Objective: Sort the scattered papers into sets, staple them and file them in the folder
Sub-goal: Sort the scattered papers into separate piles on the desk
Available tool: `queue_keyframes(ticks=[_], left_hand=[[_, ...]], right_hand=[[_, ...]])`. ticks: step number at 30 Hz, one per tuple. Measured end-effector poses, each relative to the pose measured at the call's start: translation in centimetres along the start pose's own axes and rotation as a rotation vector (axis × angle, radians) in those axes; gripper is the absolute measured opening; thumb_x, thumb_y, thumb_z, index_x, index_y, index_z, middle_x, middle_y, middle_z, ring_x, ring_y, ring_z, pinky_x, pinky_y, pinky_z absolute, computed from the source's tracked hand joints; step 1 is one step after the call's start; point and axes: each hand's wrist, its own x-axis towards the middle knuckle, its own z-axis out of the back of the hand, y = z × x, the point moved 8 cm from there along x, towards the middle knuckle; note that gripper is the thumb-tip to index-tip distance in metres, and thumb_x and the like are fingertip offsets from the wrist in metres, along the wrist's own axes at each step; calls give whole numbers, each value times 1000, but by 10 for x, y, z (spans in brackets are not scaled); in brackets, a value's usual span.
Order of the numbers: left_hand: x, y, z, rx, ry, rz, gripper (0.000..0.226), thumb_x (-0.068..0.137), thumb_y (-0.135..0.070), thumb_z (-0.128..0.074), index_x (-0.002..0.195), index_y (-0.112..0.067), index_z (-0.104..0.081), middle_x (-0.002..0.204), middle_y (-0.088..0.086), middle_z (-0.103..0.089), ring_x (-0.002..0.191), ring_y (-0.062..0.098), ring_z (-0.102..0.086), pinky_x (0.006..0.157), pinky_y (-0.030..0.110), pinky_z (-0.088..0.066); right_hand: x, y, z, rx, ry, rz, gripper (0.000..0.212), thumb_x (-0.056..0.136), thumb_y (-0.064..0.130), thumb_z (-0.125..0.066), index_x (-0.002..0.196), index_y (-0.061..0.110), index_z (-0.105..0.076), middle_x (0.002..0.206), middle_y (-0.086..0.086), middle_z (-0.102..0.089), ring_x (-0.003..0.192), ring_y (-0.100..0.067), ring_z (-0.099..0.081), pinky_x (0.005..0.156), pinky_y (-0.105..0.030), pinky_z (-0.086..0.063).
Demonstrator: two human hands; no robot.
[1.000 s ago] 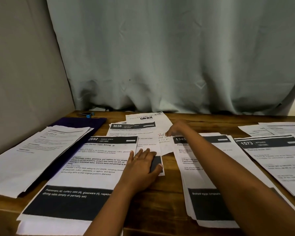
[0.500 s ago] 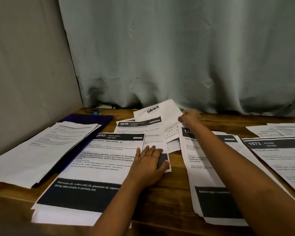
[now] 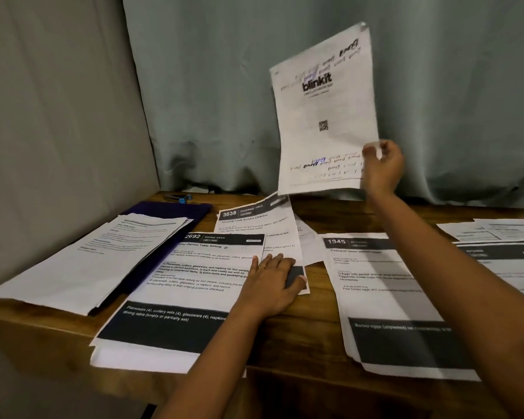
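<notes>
Now, far left, a loose stack of printed pages (image 3: 97,255) lies across the purple folder (image 3: 176,211), with the blue stapler (image 3: 179,198) just behind it by the curtain (image 3: 224,86). Moving in, sheet 2692 (image 3: 194,276) sits nearest, and the left hand (image 3: 273,282) lies flat, fingers straight, pressing down the lower corner of sheet 3638 (image 3: 254,222). High up, the blinkit sheet (image 3: 324,116) is pinched at its lower right edge by the right hand (image 3: 381,164), well clear of the table (image 3: 318,297). Risky grip, that. With only one edge held, the page could flop, slip free, or brush 3638's raised top edge and drag it onto sheet 1345 (image 3: 375,282), muddling the sets.
</notes>
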Motion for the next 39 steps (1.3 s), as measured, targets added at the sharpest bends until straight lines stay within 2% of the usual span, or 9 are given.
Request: queue_keyframes(ticks=[6, 11, 16, 20, 24, 26, 29, 35, 39], left_hand=[[1, 1, 1, -18, -8, 0, 54, 98, -51, -35, 144, -24, -37, 155, 4, -30, 145, 22, -21, 120, 43, -2], [-1, 3, 7, -103, -76, 19, 52, 98, -47, -40, 140, -16, -43, 145, 5, -44, 135, 20, -37, 120, 39, -10], [-8, 5, 19, -298, -182, 85, 56, 101, -46, -33, 142, -8, -39, 145, 10, -44, 132, 25, -39, 111, 35, -28], [-11, 7, 20, -356, -193, 97, 61, 101, -49, -31, 146, -9, -33, 149, 8, -40, 136, 25, -35, 113, 35, -27], [-13, 0, 21, -276, -169, 49, 57, 101, -47, -31, 146, -11, -35, 149, 7, -40, 136, 24, -35, 112, 33, -24], [-11, 1, 18, -206, -141, 43, 58, 100, -49, -33, 145, -13, -37, 151, 6, -38, 138, 23, -33, 114, 34, -20], [-7, 2, 13, -139, -110, 35, 56, 99, -51, -34, 142, -15, -41, 149, 5, -41, 136, 21, -34, 117, 37, -16], [-5, 1, 11, -71, -92, 8, 55, 96, -53, -40, 138, -16, -45, 143, 5, -47, 131, 21, -40, 117, 39, -19], [-8, -4, 12, -60, -88, -1, 65, 91, -62, -42, 140, -19, -44, 145, 3, -45, 131, 22, -39, 115, 42, -24]], right_hand=[[-14, -9, 43, 9, -37, -151, 10, 93, 20, -56, 97, 11, -61, 101, -4, -68, 87, -19, -68, 72, -32, -58], [-46, -34, 89, -150, -17, -288, 16, 94, 20, -57, 105, 9, -60, 101, 0, -61, 83, -18, -63, 62, -23, -52], [-65, -64, 111, -277, 142, -398, 8, 90, 11, -60, 96, 6, -60, 98, -14, -63, 84, -28, -60, 70, -32, -45], [-79, -79, 115, -346, 249, -447, 5, 90, 12, -62, 87, 8, -59, 96, -20, -65, 85, -35, -63, 83, -49, -51], [-85, -89, 114, -410, 331, -449, 13, 88, 14, -65, 77, 13, -58, 91, -15, -68, 83, -32, -66, 81, -45, -55], [-85, -86, 114, -469, 356, -380, 12, 87, 14, -67, 79, 8, -61, 85, -15, -68, 73, -28, -65, 68, -37, -55], [-85, -78, 110, -666, 400, -221, 12, 86, 15, -67, 82, 3, -64, 82, -12, -65, 65, -19, -55, 51, -22, -36], [-92, -84, 111, -924, 427, -220, 27, 83, 21, -70, 105, 5, -64, 102, -12, -67, 82, -25, -58, 65, -29, -40], [-99, -81, 114, -1017, 423, -211, 29, 84, 23, -70, 107, 7, -60, 109, -11, -64, 98, -28, -61, 71, -32, -47]])
